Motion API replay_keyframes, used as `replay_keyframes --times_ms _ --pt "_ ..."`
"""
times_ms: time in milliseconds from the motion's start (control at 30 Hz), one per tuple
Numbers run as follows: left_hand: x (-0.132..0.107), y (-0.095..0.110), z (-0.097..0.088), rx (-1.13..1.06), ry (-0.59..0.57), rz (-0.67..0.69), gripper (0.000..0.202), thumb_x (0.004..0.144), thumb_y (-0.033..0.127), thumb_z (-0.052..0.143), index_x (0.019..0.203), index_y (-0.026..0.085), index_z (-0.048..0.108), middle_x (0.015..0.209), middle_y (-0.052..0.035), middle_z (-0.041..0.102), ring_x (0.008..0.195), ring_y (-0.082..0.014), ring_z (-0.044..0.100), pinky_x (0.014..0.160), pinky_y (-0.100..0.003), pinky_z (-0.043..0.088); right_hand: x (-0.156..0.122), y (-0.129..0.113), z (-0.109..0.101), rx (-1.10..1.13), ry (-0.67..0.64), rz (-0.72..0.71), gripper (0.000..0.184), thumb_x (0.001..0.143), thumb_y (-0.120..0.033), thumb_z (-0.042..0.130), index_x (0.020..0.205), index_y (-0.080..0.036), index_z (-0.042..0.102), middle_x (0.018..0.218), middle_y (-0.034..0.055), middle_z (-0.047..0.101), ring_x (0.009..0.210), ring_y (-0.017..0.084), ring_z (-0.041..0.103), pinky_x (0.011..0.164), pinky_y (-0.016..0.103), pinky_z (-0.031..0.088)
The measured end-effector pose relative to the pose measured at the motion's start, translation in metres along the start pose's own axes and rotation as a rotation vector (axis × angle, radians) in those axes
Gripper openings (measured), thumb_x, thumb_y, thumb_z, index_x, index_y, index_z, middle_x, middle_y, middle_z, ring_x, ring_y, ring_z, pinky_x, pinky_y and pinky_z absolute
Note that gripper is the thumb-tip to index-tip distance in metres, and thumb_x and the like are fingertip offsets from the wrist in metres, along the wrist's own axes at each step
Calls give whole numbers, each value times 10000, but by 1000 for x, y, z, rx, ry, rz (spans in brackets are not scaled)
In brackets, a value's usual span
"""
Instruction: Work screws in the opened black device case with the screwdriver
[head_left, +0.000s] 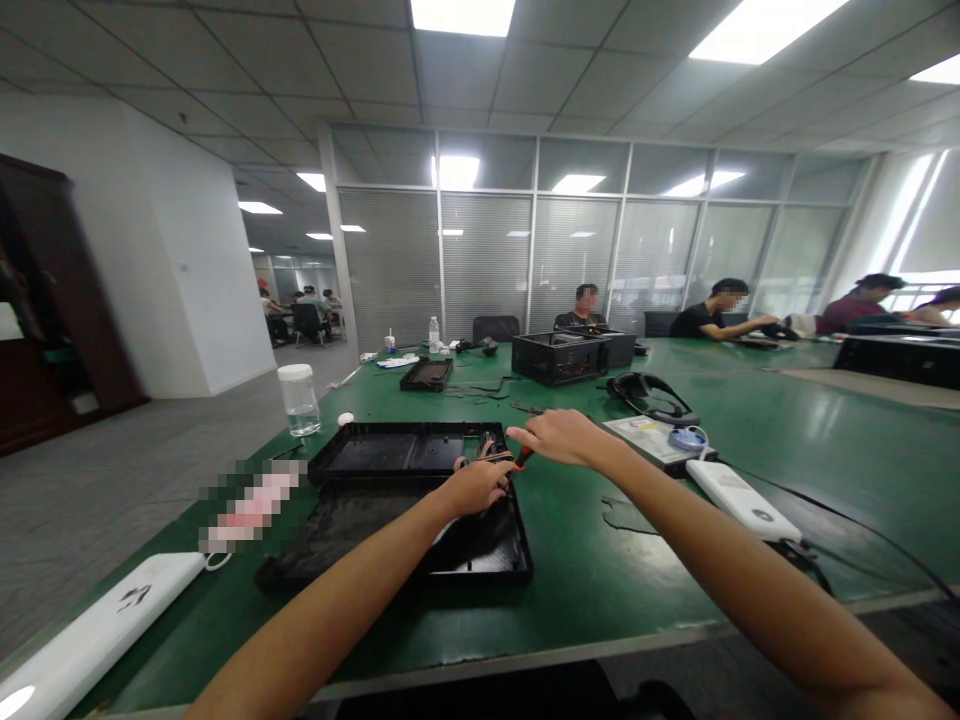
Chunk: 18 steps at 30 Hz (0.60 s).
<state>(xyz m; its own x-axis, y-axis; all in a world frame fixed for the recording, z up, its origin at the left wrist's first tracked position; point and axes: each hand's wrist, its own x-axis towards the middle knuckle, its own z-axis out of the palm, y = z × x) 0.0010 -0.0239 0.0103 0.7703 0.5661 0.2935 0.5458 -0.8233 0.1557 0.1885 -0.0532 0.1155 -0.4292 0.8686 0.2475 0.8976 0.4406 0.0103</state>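
Two black plastic case shells lie on the green table (570, 590): a near one (450, 560) and a far one (390, 452). My left hand (476, 487) rests closed over the near shell's far right corner, gripping a bundle of coloured wires (491, 452). My right hand (559, 437) is closed in a pinch around a small tool with a red-orange handle (523, 459), its tip beside the wires. Both forearms reach in from the bottom edge.
A clear plastic jar (299, 400) stands left of the shells. A white flat device (90, 630) lies near left, another white device (742, 500) with a cable at right. Headphones (649, 395), a black computer case (559, 357), and a small tray (426, 374) sit farther off. People sit along the far side.
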Motion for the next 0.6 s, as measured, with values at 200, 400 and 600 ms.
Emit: replay_keyframes --times_ms 200,400,600 --pt "1 -2 3 2 14 43 423 751 110 487 1155 198 394 923 -12 615 953 -160 530 833 -264 367 -5 43 36 447 105 -68 279 747 -447 460 730 -177 532 599 -19 523 535 109 451 510 213 305" --pt "2 6 -1 55 41 39 306 805 151 448 1109 182 454 915 -38 595 939 -162 519 841 -266 367 -13 98 116 1220 310 382 234 755 -392 379 623 -199 398 406 -90 265 325 72 237 332 194 180" --pt "-2 5 0 65 -90 145 130 760 152 513 842 184 609 774 -3 626 768 -128 562 740 -200 393 -6 110 118 1782 477 491 142 770 -319 428 726 -186 445 504 -42 443 360 61 349 288 156 235"
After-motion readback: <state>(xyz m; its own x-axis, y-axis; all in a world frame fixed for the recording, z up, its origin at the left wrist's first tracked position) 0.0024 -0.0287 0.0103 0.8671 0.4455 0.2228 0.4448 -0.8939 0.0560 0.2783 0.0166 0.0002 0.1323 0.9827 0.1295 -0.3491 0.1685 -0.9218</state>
